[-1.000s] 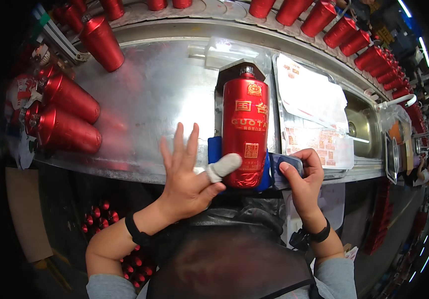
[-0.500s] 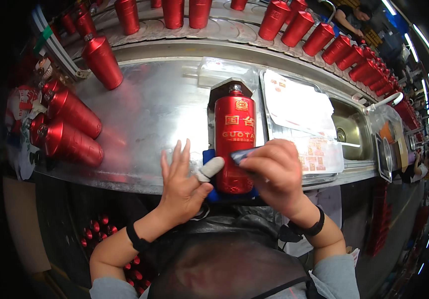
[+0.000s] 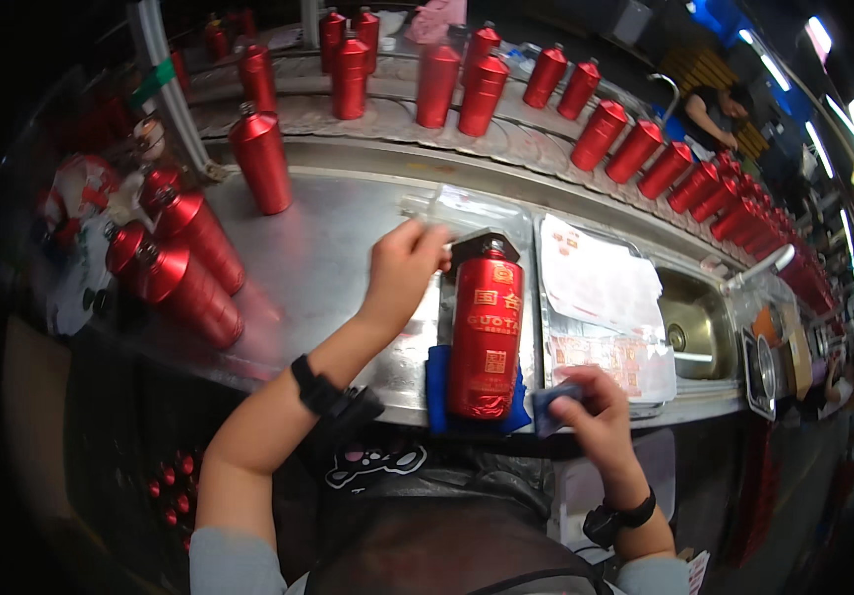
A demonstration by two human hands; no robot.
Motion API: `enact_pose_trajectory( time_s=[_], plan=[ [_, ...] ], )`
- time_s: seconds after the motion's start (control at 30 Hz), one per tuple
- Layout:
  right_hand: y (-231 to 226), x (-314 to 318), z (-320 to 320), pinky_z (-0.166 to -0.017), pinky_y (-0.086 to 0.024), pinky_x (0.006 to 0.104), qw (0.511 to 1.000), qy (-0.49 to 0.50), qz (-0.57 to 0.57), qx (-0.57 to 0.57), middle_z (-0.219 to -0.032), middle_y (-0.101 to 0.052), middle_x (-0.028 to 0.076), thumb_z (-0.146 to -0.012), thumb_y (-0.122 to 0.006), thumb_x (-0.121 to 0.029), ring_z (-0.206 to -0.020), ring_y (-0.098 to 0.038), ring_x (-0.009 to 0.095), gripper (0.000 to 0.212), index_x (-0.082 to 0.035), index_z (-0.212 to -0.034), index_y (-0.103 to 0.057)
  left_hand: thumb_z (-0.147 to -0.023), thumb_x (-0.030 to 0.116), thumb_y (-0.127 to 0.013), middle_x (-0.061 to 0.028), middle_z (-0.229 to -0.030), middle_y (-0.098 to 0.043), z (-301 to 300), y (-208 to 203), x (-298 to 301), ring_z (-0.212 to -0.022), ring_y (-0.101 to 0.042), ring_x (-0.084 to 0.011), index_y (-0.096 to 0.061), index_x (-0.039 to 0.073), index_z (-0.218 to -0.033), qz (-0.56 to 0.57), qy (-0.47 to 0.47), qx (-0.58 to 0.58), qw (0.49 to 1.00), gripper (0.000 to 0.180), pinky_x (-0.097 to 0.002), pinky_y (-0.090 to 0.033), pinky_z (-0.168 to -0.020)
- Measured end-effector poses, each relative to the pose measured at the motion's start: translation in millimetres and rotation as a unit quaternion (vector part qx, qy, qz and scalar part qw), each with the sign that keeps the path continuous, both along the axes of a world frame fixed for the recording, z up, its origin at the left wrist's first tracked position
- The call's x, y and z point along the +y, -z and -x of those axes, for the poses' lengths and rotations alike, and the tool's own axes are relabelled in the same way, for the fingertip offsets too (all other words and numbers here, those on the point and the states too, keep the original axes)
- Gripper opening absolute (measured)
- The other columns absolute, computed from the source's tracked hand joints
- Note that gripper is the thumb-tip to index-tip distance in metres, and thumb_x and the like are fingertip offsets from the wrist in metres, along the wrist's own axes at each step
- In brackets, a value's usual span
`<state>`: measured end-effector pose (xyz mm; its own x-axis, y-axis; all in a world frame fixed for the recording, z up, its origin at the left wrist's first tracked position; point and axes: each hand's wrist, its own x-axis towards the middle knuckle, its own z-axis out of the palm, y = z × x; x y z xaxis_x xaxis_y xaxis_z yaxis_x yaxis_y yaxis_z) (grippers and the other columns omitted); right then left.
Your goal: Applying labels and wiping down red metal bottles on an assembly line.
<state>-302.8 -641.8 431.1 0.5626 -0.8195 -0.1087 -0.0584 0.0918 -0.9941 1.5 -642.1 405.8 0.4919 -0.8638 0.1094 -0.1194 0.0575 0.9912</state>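
Note:
A red bottle [image 3: 488, 327] with gold markings and a dark neck lies in front of me. Its neck end rests in a dark holder [image 3: 467, 250], its base over a blue cloth [image 3: 441, 382]. My left hand [image 3: 405, 273] reaches beside the bottle's neck, near a clear plastic tray [image 3: 472, 208]. Its fingers look bent but are smeared by motion, so whether they hold anything is unclear. To the right of the bottle's base, my right hand [image 3: 598, 405] pinches a small dark blue-grey pad [image 3: 550, 408], apart from the bottle.
Printed white sheets [image 3: 601, 278] lie on a tray to the right, before a metal sink [image 3: 695, 332]. Several red bottles [image 3: 184, 268] stand at the left; more ride a conveyor [image 3: 397, 134] along the back. Another person [image 3: 710, 117] works at the far right.
My left hand has moved from beside the bottle's lower part up to its neck. My right hand has drawn the pad off the bottle to the right, uncovering a gold square mark. The view has shifted.

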Motion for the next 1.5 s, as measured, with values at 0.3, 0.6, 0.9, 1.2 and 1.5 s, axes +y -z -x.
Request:
enact_pose_trajectory(
  time_s=[0.3,0.6,0.9,1.2,1.5],
  plan=[
    [27,6,-21,-0.074,-0.054,0.0367,0.865,-0.09,0.435,0.233,-0.109,-0.061,0.018,-0.069,-0.085,-0.023,-0.096,-0.064,0.029,0.08,0.002,-0.136,-0.047,-0.086,0.052,-0.058,-0.0166,-0.077,-0.071,12,22,-65,-0.076,-0.07,-0.0321,-0.073,0.001,-0.085,-0.211,0.06,-0.118,0.968,0.053,-0.0428,-0.053,-0.073],
    [51,17,-9,-0.06,-0.043,0.0301,0.876,-0.049,0.446,0.177,-0.107,-0.062,0.014,-0.064,-0.087,-0.016,-0.082,-0.059,0.023,0.087,0.004,-0.138,-0.046,-0.079,0.043,-0.076,0.0002,-0.07,-0.059,22,15,-35,-0.062,-0.05,-0.0083,-0.068,0.006,-0.077,-0.122,0.152,0.133,0.972,0.038,-0.0271,-0.039,-0.056],
    [42,19,-61,-0.075,-0.057,0.0375,0.785,-0.222,0.578,0.017,-0.113,-0.066,0.022,-0.06,-0.086,-0.009,-0.097,-0.068,0.035,0.083,0.004,-0.134,-0.05,-0.092,0.024,-0.069,0.0041,-0.08,-0.056,-29,-54,141,-0.072,-0.05,-0.0022,-0.06,0.004,-0.092,0.019,0.094,0.058,0.994,0.022,-0.0209,-0.042,-0.063],
    [10,34,-121,-0.071,-0.056,0.0381,0.787,-0.371,0.481,0.112,-0.118,-0.064,0.017,-0.064,-0.083,-0.01,-0.089,-0.068,0.034,0.082,-0.012,-0.141,-0.053,-0.084,0.018,-0.075,-0.0004,-0.064,-0.047,-5,-80,319,-0.057,-0.044,-0.007,-0.057,0.003,-0.089,-0.074,-0.269,-0.259,0.925,0.025,-0.025,-0.039,-0.053],
    [-2,62,-136,-0.095,-0.048,0.0382,0.824,-0.42,0.346,0.156,-0.118,-0.064,0.022,-0.07,-0.079,-0.003,-0.111,-0.063,0.034,0.075,-0.004,-0.14,-0.051,-0.085,0.009,-0.074,0.0078,-0.07,-0.053,16,-57,451,-0.06,-0.04,0.0003,-0.062,0.003,-0.095,-0.085,-0.476,-0.156,0.861,0.017,-0.0204,-0.034,-0.053]
  ],
)
